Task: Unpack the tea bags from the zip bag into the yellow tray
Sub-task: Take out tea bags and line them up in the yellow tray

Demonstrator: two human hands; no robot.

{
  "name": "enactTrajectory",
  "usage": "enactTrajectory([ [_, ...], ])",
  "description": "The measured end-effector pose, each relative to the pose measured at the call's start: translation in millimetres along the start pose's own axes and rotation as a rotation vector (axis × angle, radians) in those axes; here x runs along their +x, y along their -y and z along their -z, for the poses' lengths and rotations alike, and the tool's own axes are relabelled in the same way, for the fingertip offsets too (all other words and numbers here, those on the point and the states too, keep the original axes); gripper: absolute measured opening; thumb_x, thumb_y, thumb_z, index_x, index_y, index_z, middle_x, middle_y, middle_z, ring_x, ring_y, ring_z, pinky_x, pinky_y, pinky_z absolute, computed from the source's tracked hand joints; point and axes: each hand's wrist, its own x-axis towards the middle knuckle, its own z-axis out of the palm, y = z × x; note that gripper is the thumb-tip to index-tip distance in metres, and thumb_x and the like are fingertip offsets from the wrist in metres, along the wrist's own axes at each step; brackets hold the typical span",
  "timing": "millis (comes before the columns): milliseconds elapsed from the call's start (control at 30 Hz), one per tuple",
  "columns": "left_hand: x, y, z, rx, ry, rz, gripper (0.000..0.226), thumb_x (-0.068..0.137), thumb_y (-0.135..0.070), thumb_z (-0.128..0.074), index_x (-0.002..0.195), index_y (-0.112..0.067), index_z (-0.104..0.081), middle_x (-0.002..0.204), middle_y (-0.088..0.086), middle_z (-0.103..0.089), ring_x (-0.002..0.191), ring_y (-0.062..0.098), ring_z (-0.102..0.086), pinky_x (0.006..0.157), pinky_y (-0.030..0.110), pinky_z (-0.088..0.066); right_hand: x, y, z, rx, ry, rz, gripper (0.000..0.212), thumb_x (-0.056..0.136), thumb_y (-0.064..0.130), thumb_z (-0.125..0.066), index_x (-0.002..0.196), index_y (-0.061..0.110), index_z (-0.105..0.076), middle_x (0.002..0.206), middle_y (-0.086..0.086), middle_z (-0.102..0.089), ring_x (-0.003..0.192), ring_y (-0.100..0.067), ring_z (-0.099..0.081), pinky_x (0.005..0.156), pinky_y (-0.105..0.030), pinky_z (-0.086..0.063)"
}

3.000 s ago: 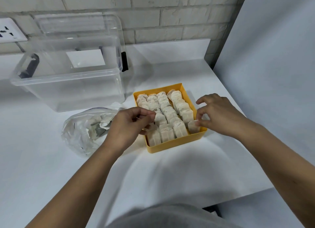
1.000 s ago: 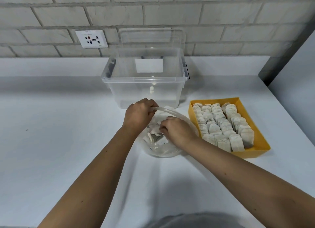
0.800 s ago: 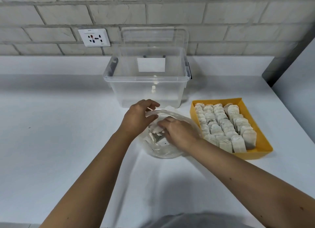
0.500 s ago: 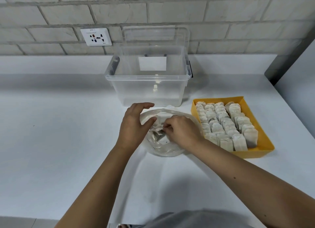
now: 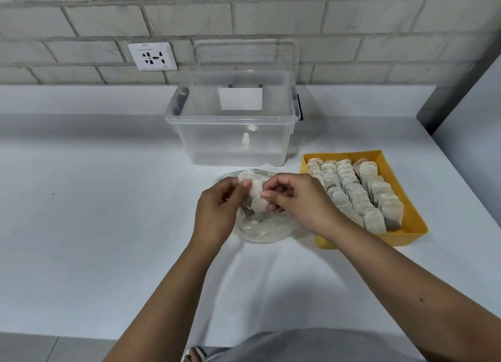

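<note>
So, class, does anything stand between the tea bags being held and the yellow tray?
Nothing visible does. The left hand and right hand hold the tea bags above the zip bag; the yellow tray sits just to their right, open on top.

Tea bags (image 5: 256, 199) now up out of zip bag (image 5: 261, 233)

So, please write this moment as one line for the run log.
phase: unpacking | left hand: pinches tea bags | right hand: pinches them too | zip bag: under hands | yellow tray: mostly filled
</note>
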Motion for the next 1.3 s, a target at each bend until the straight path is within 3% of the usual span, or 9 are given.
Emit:
enactTrajectory([
  [133,1.2,4.5,3.1,-0.112,0.008,0.080,0.028,0.098,-0.026,-0.061,0.090,0.000,-0.070,0.087,0.034,-0.063,0.077,0.030,-0.064,0.076,0.034,-0.060,-5.0,14.5,9.5,0.099,0.033,-0.042,0.011,0.084,0.001,-0.071,0.095,0.001,-0.072,0.085,-0.024,-0.070,0.067,-0.023,-0.069,0.067,-0.031,-0.061],
  [267,-3.7,-2.8,1.8,-0.154,0.075,0.157,0.028,0.100,-0.024,-0.058,0.085,-0.002,-0.070,0.077,0.017,-0.060,0.075,0.027,-0.062,0.071,0.034,-0.062,1.3,25.3,9.8,0.137,0.041,-0.056,0.003,0.085,0.002,-0.070,0.087,0.004,-0.070,0.073,-0.020,-0.068,0.063,-0.024,-0.067,0.068,-0.039,-0.061],
  [400,-8.1,-11.6,2.2,-0.234,0.126,0.218,0.028,0.099,-0.030,-0.059,0.088,-0.010,-0.075,0.087,0.028,-0.066,0.090,0.039,-0.070,0.073,0.040,-0.063,12.6,27.3,1.7,0.089,-0.028,-0.053,0.007,0.083,0.003,-0.073,0.084,0.002,-0.066,0.065,-0.018,-0.068,0.055,-0.024,-0.067,0.059,-0.038,-0.060],
  [567,-2.5,-14.8,9.7,-0.124,0.044,0.119,0.010,0.094,-0.009,-0.065,0.100,-0.009,-0.074,0.088,0.018,-0.074,0.081,0.027,-0.073,0.067,0.029,-0.061,20.3,26.5,-0.1,0.130,-0.062,-0.043,0.010,0.085,0.008,-0.072,0.092,0.004,-0.067,0.073,-0.016,-0.068,0.056,-0.029,-0.069,0.055,-0.037,-0.060],
  [667,7.1,-11.7,21.1,-0.092,-0.075,0.110,0.012,0.094,-0.009,-0.064,0.099,-0.014,-0.074,0.091,0.017,-0.074,0.083,0.028,-0.073,0.066,0.030,-0.061,16.9,11.7,4.5,-0.233,-0.109,0.050,0.011,0.091,0.006,-0.062,0.098,0.010,-0.069,0.080,-0.009,-0.069,0.054,-0.021,-0.068,0.051,-0.027,-0.055],
  [800,12.0,-10.7,27.2,-0.090,-0.107,0.104,0.011,0.094,-0.011,-0.063,0.097,-0.014,-0.073,0.087,0.015,-0.074,0.081,0.026,-0.073,0.065,0.029,-0.061,16.1,-23.0,-11.2,-0.949,0.097,0.162,0.027,0.091,0.006,-0.055,0.113,0.016,-0.067,0.112,-0.007,-0.067,0.097,-0.026,-0.066,0.080,-0.031,-0.051],
  [900,11.6,-11.8,23.9,-0.090,-0.086,0.106,0.010,0.095,-0.012,-0.062,0.096,-0.013,-0.073,0.086,0.017,-0.072,0.077,0.020,-0.072,0.064,0.028,-0.060,21.7,-38.0,-24.9,-1.131,0.106,0.106,0.020,0.092,0.009,-0.053,0.108,0.011,-0.064,0.114,-0.009,-0.063,0.102,-0.029,-0.064,0.076,-0.034,-0.050],
  [1167,10.4,-8.3,25.6,-0.065,-0.038,0.124,0.014,0.096,-0.012,-0.060,0.094,-0.015,-0.074,0.080,0.010,-0.072,0.076,0.017,-0.072,0.066,0.030,-0.061,29.7,-27.7,-28.0,-1.181,0.092,0.109,0.024,0.089,0.003,-0.047,0.100,0.007,-0.068,0.105,-0.013,-0.068,0.094,-0.031,-0.065,0.067,-0.032,-0.041],
  [1300,13.3,-5.7,31.4,-0.015,-0.041,0.167,0.016,0.096,-0.014,-0.059,0.093,-0.014,-0.074,0.088,0.016,-0.073,0.083,0.023,-0.074,0.067,0.031,-0.062,15.0,-2.6,-9.0,-0.851,0.041,0.114,0.013,0.087,0.022,-0.054,0.087,0.013,-0.063,0.089,-0.006,-0.067,0.083,-0.025,-0.061,0.069,-0.033,-0.044],
])
